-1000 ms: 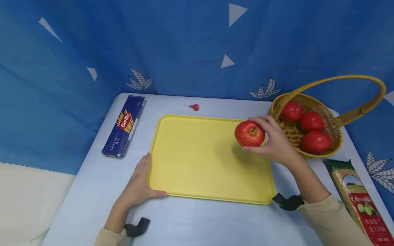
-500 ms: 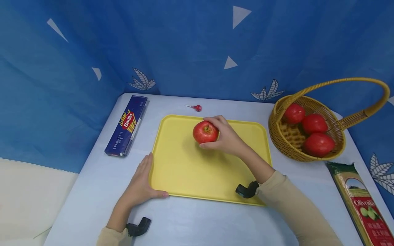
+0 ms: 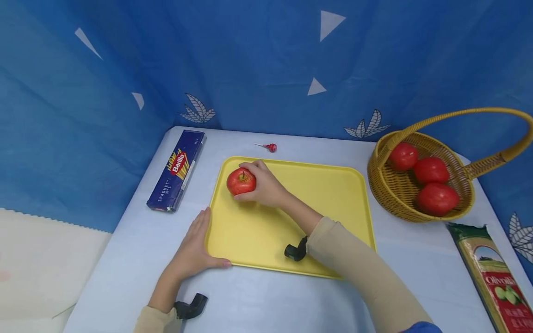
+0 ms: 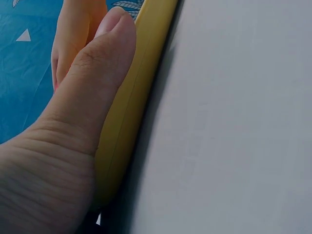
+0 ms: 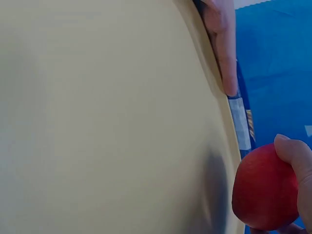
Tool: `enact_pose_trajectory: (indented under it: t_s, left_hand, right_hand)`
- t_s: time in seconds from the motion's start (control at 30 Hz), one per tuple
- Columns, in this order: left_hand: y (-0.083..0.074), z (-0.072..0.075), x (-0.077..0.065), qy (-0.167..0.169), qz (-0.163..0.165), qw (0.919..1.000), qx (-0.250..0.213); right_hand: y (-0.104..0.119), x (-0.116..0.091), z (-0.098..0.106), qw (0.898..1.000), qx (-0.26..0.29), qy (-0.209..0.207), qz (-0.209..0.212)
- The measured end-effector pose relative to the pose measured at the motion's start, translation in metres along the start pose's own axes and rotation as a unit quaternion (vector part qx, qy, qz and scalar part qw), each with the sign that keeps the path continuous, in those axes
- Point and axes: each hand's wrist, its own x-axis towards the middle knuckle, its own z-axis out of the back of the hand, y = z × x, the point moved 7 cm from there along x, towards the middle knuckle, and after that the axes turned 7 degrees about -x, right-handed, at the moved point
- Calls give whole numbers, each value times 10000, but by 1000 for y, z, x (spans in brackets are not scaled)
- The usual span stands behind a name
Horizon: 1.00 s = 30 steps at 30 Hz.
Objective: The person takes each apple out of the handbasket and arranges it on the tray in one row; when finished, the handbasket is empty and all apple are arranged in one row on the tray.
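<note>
Gripping apple (image 3: 240, 181); basket (image 3: 384, 196) holds 3 fruits (image 3: 431, 170).

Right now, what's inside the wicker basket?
Three red fruits show inside the wicker basket, with part of its woven bottom visible beside them. Whatever lies directly beneath the fruits is covered.

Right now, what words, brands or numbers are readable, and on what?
"Barilla": blue spaghetti box, red logo.
"SPAGHETTI N°5": same box, near end.
"Olivoilà": red-and-gold packet, last letters soft.
Unreadable: characters below "Olivoilà", blurred; print at the box's far end, too small.
</note>
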Motion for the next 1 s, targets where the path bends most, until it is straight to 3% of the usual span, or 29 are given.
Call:
enact_pose_trajectory:
  t_s: [0.4, 0.57, 1.0]
  left_hand:
    - [-3, 1, 0, 0, -88, 10000, -15]
    - [-3, 1, -1, -3, -71, 10000, -6]
    - [-1, 0, -1, -7, -102, 9999, 35]
  right_hand:
    - [8, 15, -30, 9999, -60, 15, -122]
    - [9, 16, -38, 9994, -323, 30, -121]
    - [15, 3, -29, 9978, -663, -18, -16]
